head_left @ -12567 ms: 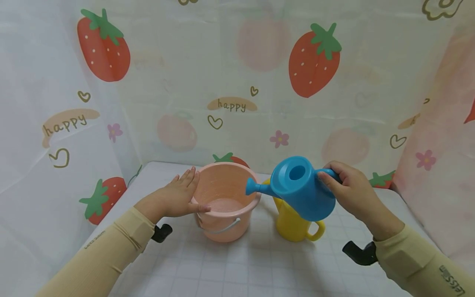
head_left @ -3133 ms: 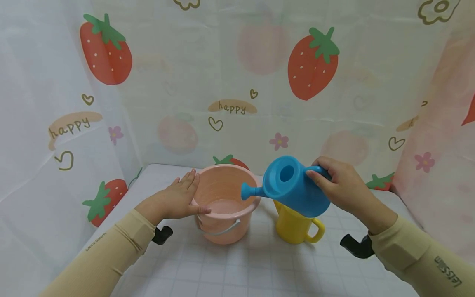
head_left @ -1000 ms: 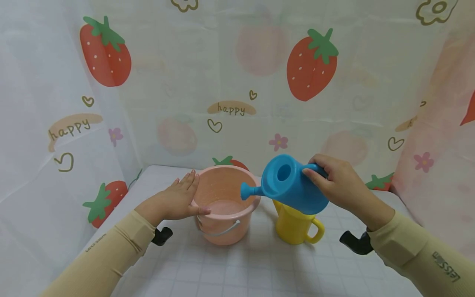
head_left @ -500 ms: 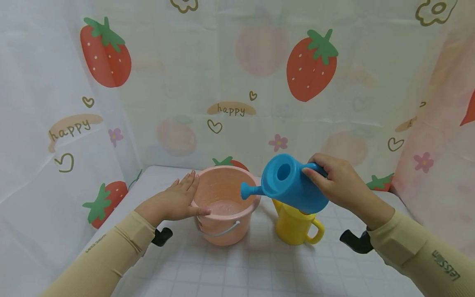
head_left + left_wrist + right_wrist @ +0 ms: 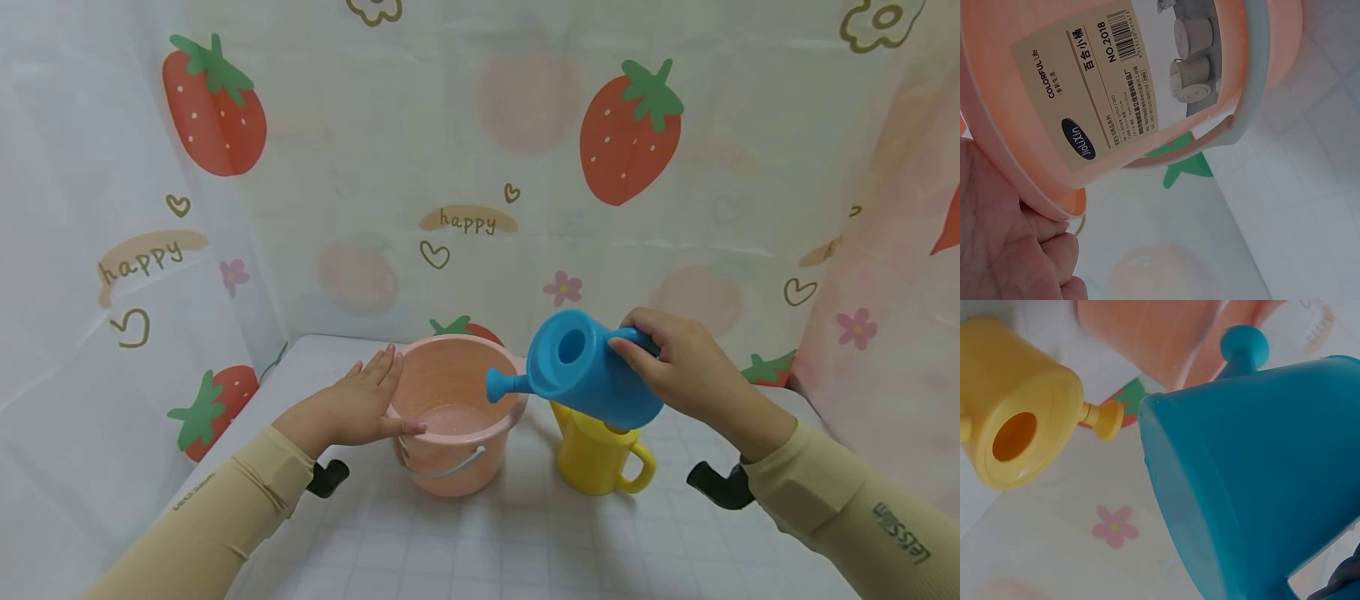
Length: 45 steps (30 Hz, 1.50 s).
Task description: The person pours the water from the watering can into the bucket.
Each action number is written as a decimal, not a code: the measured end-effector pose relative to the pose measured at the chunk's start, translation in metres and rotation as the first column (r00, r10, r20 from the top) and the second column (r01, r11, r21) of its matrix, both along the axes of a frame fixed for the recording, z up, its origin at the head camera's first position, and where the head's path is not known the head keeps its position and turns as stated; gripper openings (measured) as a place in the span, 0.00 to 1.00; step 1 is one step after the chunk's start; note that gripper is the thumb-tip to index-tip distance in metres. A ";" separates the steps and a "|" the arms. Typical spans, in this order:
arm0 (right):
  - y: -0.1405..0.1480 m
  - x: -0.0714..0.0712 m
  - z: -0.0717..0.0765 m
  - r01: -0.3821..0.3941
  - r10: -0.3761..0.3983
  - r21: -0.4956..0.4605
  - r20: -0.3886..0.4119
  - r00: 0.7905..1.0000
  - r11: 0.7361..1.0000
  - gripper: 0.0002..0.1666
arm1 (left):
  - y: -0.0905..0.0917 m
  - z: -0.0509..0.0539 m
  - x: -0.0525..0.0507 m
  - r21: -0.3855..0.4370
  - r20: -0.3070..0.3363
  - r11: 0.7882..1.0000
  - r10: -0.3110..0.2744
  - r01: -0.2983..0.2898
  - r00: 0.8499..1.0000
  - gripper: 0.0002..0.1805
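Note:
My right hand (image 5: pixel 678 362) grips the handle of a blue watering can (image 5: pixel 600 371) in the head view. The can is tilted to the left, and its spout reaches over the right rim of a pink bucket (image 5: pixel 517 408). My left hand (image 5: pixel 348 408) rests on the bucket's left rim, fingers straight and thumb along the near edge. Faint speckles show inside the bucket; I cannot tell how much water it holds. A yellow watering can (image 5: pixel 596 458) stands upright under the blue one, its top partly hidden. The left wrist view shows the bucket's label (image 5: pixel 1085 81).
The table (image 5: pixel 465 550) has a white checked cover. Behind it hangs a sheet (image 5: pixel 360 167) printed with strawberries, and more sheets close off both sides. The bucket's white handle (image 5: pixel 446 468) hangs down at its front.
Since the oldest frame the blue watering can has shifted left and tipped a little further, its spout further over the bucket. My left hand keeps its place; the last half second shows almost no movement.

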State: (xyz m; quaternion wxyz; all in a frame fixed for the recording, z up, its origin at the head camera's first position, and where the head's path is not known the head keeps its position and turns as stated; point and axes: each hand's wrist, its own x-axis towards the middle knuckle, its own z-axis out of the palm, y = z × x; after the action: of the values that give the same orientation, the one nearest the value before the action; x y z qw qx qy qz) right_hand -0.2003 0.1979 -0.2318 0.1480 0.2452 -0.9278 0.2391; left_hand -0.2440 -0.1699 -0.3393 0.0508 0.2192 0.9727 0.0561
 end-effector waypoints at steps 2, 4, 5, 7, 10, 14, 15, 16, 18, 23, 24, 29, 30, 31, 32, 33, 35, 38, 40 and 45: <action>0.000 0.000 0.000 0.003 -0.003 0.004 -0.001 1.000 1.000 0.13 | 0.000 0.000 0.000 0.001 0.001 1.000 -0.001 0.001 1.000 0.61; 0.000 -0.001 0.000 0.005 -0.005 0.006 0.002 1.000 1.000 0.13 | 0.000 0.000 0.000 -0.003 0.002 1.000 -0.002 0.002 1.000 0.62; 0.000 -0.001 0.001 0.005 -0.005 0.008 0.002 1.000 1.000 0.13 | 0.000 0.000 0.000 -0.005 0.001 1.000 -0.003 0.003 1.000 0.62; 0.000 -0.001 0.001 0.006 -0.006 0.009 0.005 1.000 1.000 0.13 | 0.000 0.000 0.000 -0.005 0.003 1.000 -0.004 0.004 1.000 0.63; 0.000 -0.002 0.002 0.006 -0.006 0.011 0.011 1.000 1.000 0.13 | 0.000 0.001 0.000 -0.007 0.001 1.000 -0.007 0.007 1.000 0.64; -0.001 -0.002 0.002 0.007 -0.008 0.014 0.016 1.000 1.000 0.14 | 0.000 0.002 0.001 -0.006 0.000 1.000 -0.010 0.010 1.000 0.64; -0.001 -0.002 0.002 0.007 -0.007 0.016 0.016 1.000 1.000 0.14 | 0.000 0.002 0.001 -0.005 0.000 1.000 -0.011 0.011 1.000 0.64; -0.001 -0.002 0.002 0.006 -0.006 0.017 0.014 1.000 1.000 0.14 | 0.000 0.003 0.001 -0.006 0.000 1.000 -0.011 0.011 1.000 0.64; -0.001 -0.003 0.003 0.002 -0.002 0.021 0.009 1.000 1.000 0.14 | 0.000 0.003 0.001 -0.006 0.000 1.000 -0.012 0.012 1.000 0.64; -0.003 -0.003 0.004 -0.008 0.008 0.027 0.002 1.000 1.000 0.13 | -0.001 0.003 0.002 -0.004 0.003 1.000 -0.011 0.011 1.000 0.65; -0.003 -0.003 0.004 -0.008 0.008 0.030 0.002 1.000 1.000 0.13 | -0.001 0.004 0.002 -0.004 0.004 1.000 -0.011 0.011 1.000 0.65; -0.004 -0.003 0.005 -0.013 0.013 0.039 0.006 1.000 0.999 0.13 | 0.000 0.004 0.002 -0.006 0.008 1.000 -0.010 0.010 1.000 0.64; -0.004 -0.003 0.005 -0.013 0.012 0.040 0.009 1.000 0.999 0.13 | 0.000 0.005 0.002 -0.005 0.009 1.000 -0.010 0.010 1.000 0.64; -0.004 -0.003 0.005 -0.014 0.014 0.039 0.011 1.000 0.999 0.13 | 0.000 0.005 0.003 -0.006 0.010 1.000 -0.010 0.011 1.000 0.63; -0.004 -0.004 0.006 -0.015 0.015 0.039 0.012 1.000 0.999 0.13 | 0.001 0.005 0.003 -0.006 0.011 1.000 -0.011 0.011 1.000 0.63; -0.004 -0.004 0.006 -0.017 0.016 0.039 0.014 1.000 0.999 0.13 | 0.001 0.005 0.003 -0.003 0.012 1.000 -0.010 0.010 1.000 0.63; -0.004 -0.004 0.006 -0.021 0.020 0.039 0.015 1.000 0.999 0.13 | 0.001 0.005 0.003 -0.003 0.011 1.000 -0.011 0.011 1.000 0.63; -0.004 -0.004 0.006 -0.025 0.025 0.044 0.010 1.000 0.999 0.13 | 0.001 0.005 0.002 -0.002 0.011 1.000 -0.011 0.011 1.000 0.63; -0.005 -0.004 0.007 -0.027 0.027 0.047 0.010 1.000 0.999 0.13 | 0.001 0.005 0.002 -0.006 0.009 1.000 -0.013 0.013 1.000 0.63; -0.006 -0.004 0.008 -0.030 0.030 0.052 0.009 1.000 0.998 0.13 | 0.001 0.006 0.003 -0.001 0.013 1.000 -0.013 0.013 1.000 0.62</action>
State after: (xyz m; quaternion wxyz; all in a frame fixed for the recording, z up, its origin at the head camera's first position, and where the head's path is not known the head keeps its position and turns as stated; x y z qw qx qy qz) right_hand -0.2047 0.1915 -0.2239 0.1343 0.2621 -0.9305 0.2179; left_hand -0.2408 -0.1689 -0.3330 0.0577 0.2254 0.9709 0.0569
